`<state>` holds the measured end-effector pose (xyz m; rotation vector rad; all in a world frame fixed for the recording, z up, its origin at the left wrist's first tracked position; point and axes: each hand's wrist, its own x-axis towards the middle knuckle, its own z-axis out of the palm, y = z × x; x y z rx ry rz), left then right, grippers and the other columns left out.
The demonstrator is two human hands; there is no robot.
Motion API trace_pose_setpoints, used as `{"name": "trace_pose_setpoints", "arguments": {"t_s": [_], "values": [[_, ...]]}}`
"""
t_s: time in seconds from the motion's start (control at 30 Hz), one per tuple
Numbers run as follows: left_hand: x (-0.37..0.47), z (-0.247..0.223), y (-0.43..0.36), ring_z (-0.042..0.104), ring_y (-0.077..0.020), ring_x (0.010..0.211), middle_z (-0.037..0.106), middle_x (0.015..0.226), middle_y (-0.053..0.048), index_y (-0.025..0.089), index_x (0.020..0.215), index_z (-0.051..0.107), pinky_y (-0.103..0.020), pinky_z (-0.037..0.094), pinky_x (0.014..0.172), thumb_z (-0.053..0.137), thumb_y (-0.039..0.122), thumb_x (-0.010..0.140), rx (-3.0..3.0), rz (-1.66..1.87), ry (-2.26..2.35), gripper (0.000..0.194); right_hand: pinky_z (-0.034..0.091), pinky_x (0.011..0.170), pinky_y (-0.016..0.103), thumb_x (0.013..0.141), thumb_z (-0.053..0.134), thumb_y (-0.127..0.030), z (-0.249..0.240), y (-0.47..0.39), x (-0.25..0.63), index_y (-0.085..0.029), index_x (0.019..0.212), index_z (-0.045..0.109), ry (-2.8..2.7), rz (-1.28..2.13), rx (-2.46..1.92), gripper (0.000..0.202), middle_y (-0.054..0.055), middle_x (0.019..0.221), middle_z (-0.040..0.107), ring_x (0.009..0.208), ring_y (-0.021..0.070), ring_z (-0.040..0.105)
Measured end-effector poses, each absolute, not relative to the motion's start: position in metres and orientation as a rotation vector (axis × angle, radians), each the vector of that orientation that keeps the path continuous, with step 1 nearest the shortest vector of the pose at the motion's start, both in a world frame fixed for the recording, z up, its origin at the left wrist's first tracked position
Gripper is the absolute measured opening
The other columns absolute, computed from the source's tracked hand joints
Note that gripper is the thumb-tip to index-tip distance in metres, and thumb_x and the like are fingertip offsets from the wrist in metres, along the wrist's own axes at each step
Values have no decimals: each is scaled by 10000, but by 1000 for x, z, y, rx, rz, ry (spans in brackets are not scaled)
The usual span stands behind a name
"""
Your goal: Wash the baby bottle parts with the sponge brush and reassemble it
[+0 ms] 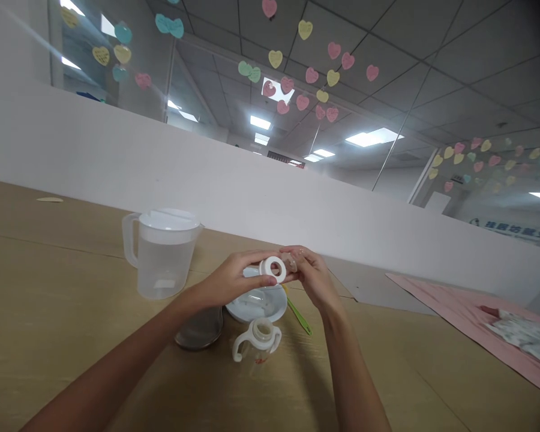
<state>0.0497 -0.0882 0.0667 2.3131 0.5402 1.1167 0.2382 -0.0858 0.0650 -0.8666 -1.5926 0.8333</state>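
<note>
My left hand (238,277) pinches a white ring-shaped collar (266,266), its round opening facing me. Beside it, my right hand (311,270) has its fingers closed around a small translucent piece (290,262), which looks like a bottle nipple. Both hands are close together above a white bowl (238,313) that holds a clear object. In front of the bowl stands a clear bottle (255,355) with a white two-handled ring (261,343) around its open neck. The green handle of a brush (300,315) lies to the right of the bowl.
A translucent lidded pitcher (164,264) stands at the left. A dark round object (200,330) sits partly behind my left forearm. Pink cloth (454,309) with a patterned fabric (526,336) lies at the right. A low white wall (252,198) borders the table (400,372).
</note>
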Motion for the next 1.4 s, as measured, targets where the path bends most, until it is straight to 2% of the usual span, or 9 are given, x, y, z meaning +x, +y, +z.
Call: {"name": "trace_pose_setpoints", "arguments": {"t_s": [0.17,0.23,0.33,0.43,0.6,0.8,1.0,1.2,1.4], "values": [[50,39,-57,496,-224,1040,570,1106,-73,195,1100,556,-330,386,883,500,445,807,2666,1043,996,389,452,599,261,769,507,-475,44,-58,249,-146,777,583,-1787,264,-1232,338,44,698,618,626,143,561],[52,21,-42,514,-236,960,577,1001,-89,176,972,611,-337,393,839,529,459,780,2851,944,1192,352,423,634,254,776,511,-422,26,-39,255,-150,729,597,-1936,152,-1394,289,41,715,615,668,142,553],[56,-2,-28,537,-230,900,595,919,-93,172,922,628,-322,398,800,533,469,772,2964,760,1301,346,387,671,248,726,587,-376,-3,-14,261,-140,721,627,-2085,25,-1662,240,68,786,602,763,160,542],[58,-11,-26,561,-241,893,634,895,-105,164,900,642,-314,404,783,536,470,765,2957,530,1363,351,363,693,238,675,650,-280,-25,2,264,-150,830,645,-2154,24,-1805,202,71,876,600,814,159,536],[58,-14,-29,600,-254,849,663,881,-116,165,872,632,-313,427,713,473,444,795,2869,304,1435,330,345,650,218,564,729,-192,-37,7,264,-171,916,612,-2173,76,-1850,371,23,809,622,756,142,544],[57,-22,-25,613,-254,846,670,895,-110,154,1140,500,-331,435,741,503,385,775,2839,284,1458,432,331,612,210,559,726,-171,-37,6,261,-178,898,597,-2154,110,-1869,363,-2,750,645,686,124,552],[55,-22,-24,618,-270,842,675,873,-117,163,1041,562,-344,452,713,476,380,780,2827,273,1446,350,337,626,215,582,711,-183,-40,8,261,-184,850,606,-2131,88,-1829,288,-1,747,655,700,129,566],[37,16,-23,600,-245,911,659,997,-104,175,1072,568,-310,433,735,444,335,791,2786,475,1508,346,363,628,213,725,547,-220,-29,9,269,-177,796,617,-1963,13,-1716,109,35,801,660,736,133,577],[-22,79,-38,580,-171,668,637,715,-3,216,956,592,-244,374,577,376,436,814,2358,1351,1881,339,377,584,240,748,463,-350,-5,-1,286,-180,727,630,-1540,-45,-1533,240,35,686,655,614,150,571]]}}
